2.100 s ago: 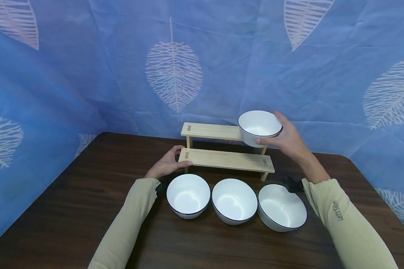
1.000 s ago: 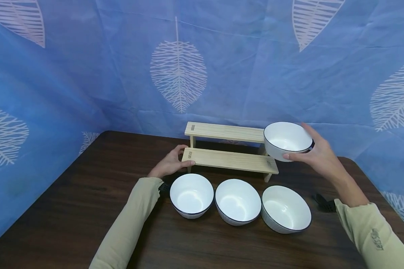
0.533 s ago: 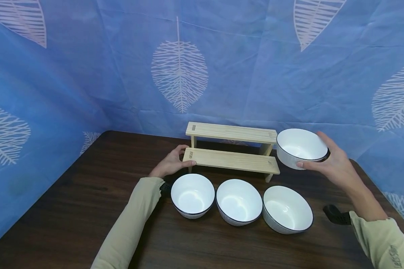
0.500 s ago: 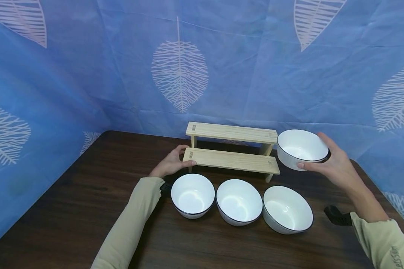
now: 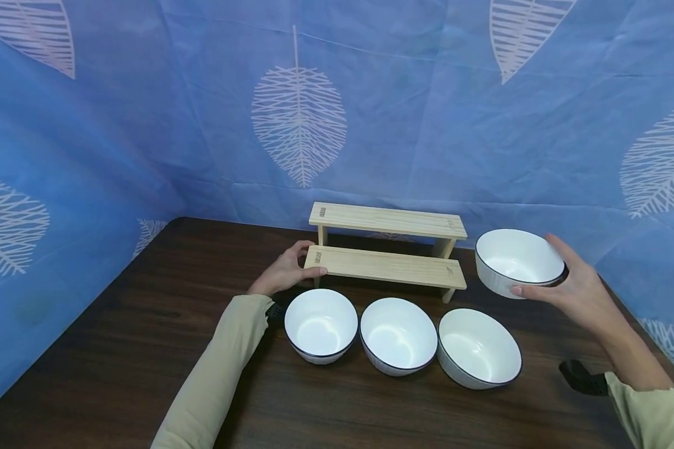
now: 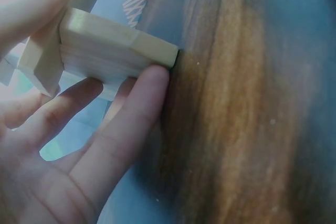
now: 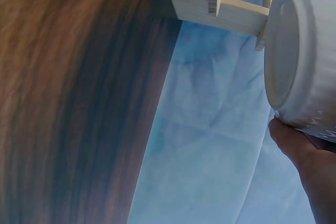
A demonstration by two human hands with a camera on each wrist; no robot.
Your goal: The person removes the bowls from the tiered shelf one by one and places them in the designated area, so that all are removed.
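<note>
My right hand [image 5: 586,299] grips a white bowl [image 5: 518,255] with a dark rim, thumb on its near side and fingers behind. The bowl is in the air to the right of a two-tier wooden shelf [image 5: 384,264], apart from it. In the right wrist view, the bowl's base [image 7: 286,51] shows above my thumb. My left hand [image 5: 283,271] holds the left end of the lower tier, thumb on top. In the left wrist view, fingers [image 6: 128,124] of this hand press against the shelf's side leg [image 6: 113,40].
Three more white bowls stand in a row before the shelf: a left one [image 5: 321,324], a middle one [image 5: 399,335] and a right one [image 5: 479,348]. All sit on a dark wooden table [image 5: 146,324]. A blue leaf-print cloth [image 5: 382,125] hangs behind.
The right hand has carried the bowl from the right end of the upper tier, rightward and lower, away from the shelf. The left hand has kept its hold on the shelf.
</note>
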